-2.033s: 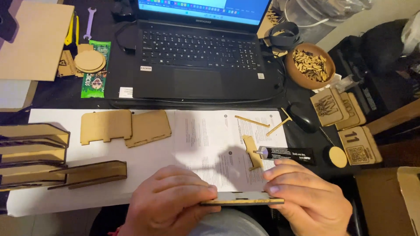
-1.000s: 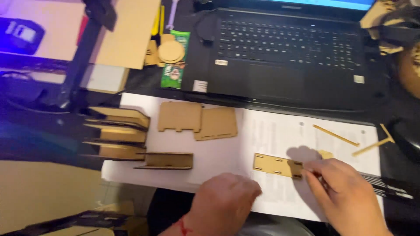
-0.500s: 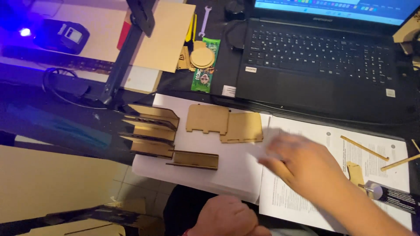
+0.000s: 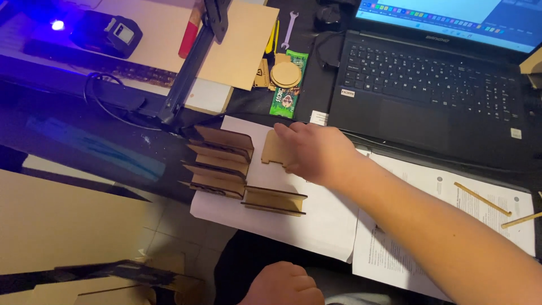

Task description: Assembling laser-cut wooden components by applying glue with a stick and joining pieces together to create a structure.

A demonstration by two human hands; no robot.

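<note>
Head view: right hand (image 4: 313, 152) lies flat over tan wooden panel (image 4: 274, 151), grip unclear, near green packet (image 4: 288, 100).

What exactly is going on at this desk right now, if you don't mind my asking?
A person is working with thin laser-cut wooden parts. Their right hand reaches across white paper sheets and lies on a flat wooden piece. To the left of it stands a cluster of slotted wooden panels. The left hand is closed into a fist near the bottom edge and appears to hold nothing. An open laptop sits behind, and thin wooden sticks lie on printed sheets at the right.
</note>
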